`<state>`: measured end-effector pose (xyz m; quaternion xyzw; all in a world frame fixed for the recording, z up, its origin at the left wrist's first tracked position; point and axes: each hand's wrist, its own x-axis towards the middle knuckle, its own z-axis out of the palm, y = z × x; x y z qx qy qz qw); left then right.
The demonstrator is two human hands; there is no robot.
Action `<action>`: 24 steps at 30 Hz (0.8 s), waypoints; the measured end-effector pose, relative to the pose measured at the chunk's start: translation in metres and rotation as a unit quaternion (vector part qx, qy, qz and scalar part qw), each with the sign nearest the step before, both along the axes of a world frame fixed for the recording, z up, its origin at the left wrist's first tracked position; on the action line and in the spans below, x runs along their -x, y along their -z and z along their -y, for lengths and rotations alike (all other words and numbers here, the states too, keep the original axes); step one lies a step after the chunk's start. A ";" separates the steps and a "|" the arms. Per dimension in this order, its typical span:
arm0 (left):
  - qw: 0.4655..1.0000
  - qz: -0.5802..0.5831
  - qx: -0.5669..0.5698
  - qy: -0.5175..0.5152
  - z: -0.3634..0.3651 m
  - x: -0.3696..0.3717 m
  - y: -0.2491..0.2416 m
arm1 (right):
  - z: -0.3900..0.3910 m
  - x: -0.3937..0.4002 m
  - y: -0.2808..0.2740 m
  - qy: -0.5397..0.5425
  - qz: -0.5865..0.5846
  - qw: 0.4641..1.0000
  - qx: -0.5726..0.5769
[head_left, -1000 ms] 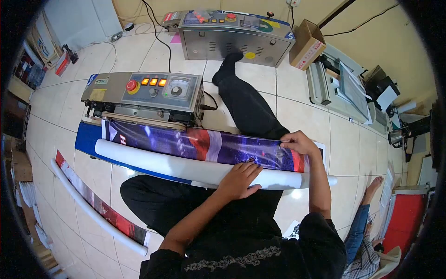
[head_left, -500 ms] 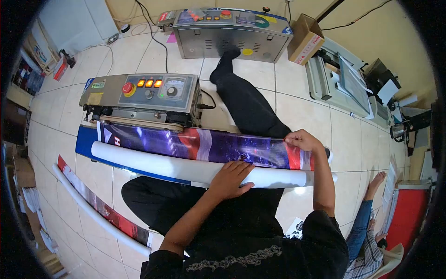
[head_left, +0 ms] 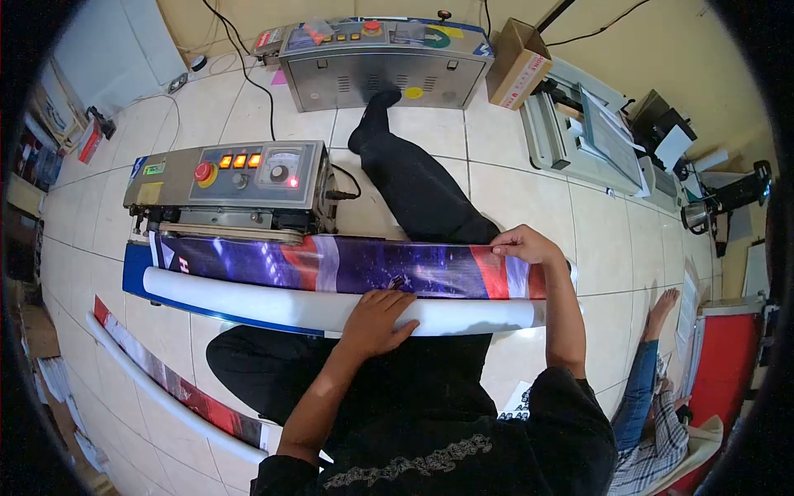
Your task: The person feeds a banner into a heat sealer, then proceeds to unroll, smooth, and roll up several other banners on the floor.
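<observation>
A printed banner [head_left: 364, 263] in purple, red and white lies along the front of a band sealer [head_left: 236, 183], its far edge at the sealing belt. Its near part is wound into a long white roll [head_left: 248, 294] on a blue bed [head_left: 135, 273]. My left hand [head_left: 376, 321] lies over the middle of the roll, fingers stretched across it and thumb apart. Toward the right end, my right hand [head_left: 527, 246] pinches the banner's far edge between thumb and fingers. Amber switches and a small red lamp glow on the sealer's panel.
A second steel machine [head_left: 385, 70] stands by the wall beyond my outstretched leg, beside a cardboard box [head_left: 518, 66]. Another rolled banner [head_left: 174, 382] lies on the tiles at left. Another person's bare foot [head_left: 662, 310] shows at right, near a red panel [head_left: 724, 364].
The whole view has shifted left. My left hand sits slightly farther left along the roll. By the sealer's dial, a red lamp now glows where a green one showed. My right hand keeps its pinch.
</observation>
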<state>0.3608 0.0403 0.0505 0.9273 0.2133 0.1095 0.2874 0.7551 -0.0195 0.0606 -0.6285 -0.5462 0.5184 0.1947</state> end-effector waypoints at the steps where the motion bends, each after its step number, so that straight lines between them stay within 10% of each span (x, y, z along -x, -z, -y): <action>1: 1.000 0.004 0.001 -0.006 -0.001 0.001 0.000 | 0.001 -0.001 0.001 0.004 0.009 1.000 -0.003; 24: 0.998 0.036 -0.016 -0.050 -0.021 0.025 -0.011 | -0.003 0.002 0.009 -0.003 0.023 1.000 -0.016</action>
